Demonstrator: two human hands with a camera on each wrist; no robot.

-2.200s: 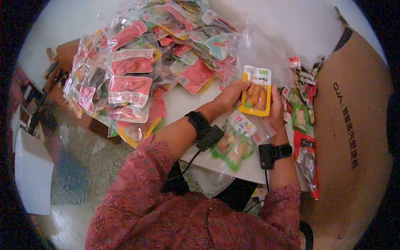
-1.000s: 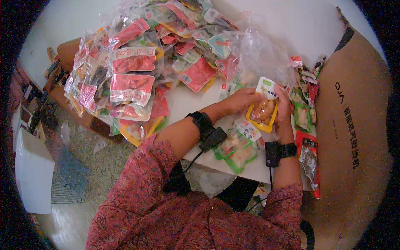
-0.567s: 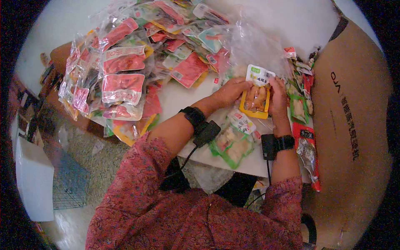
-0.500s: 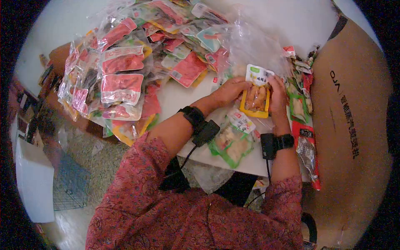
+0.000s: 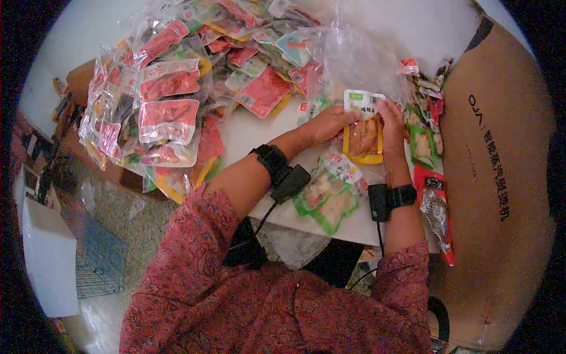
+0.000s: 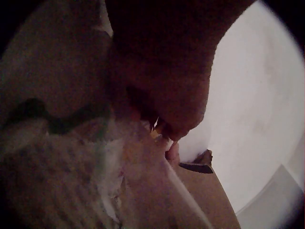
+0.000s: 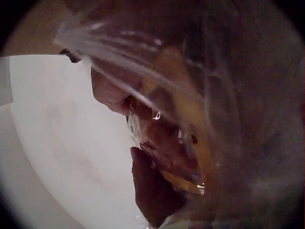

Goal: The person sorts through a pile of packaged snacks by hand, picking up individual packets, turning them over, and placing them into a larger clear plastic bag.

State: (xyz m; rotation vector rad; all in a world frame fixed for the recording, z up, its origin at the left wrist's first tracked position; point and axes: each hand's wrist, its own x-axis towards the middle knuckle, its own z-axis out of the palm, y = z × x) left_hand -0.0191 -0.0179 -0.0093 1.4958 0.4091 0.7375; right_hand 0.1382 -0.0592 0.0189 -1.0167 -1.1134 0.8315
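White worktop [image 5: 246, 134], red packets [image 5: 170, 122] heaped left: left hand [image 5: 326, 125] and right hand [image 5: 394, 133], curled nearly closed, pinch the yellow-bordered food pouch [image 5: 364, 139]; even tension should keep it flat.

The shadowed left hand [image 6: 164, 71] grips a barely visible yellow packet [image 6: 155, 134]; green-striped clear plastic [image 6: 62, 123] lies left, brown cardboard [image 6: 207, 193] right.

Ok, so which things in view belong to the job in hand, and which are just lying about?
In the job:
- yellow-edged packet, held between left hand and right hand
- probably the green-edged packet nearer the person
- probably the heap of packets

Lying about, it seems:
- cardboard box
- wire basket
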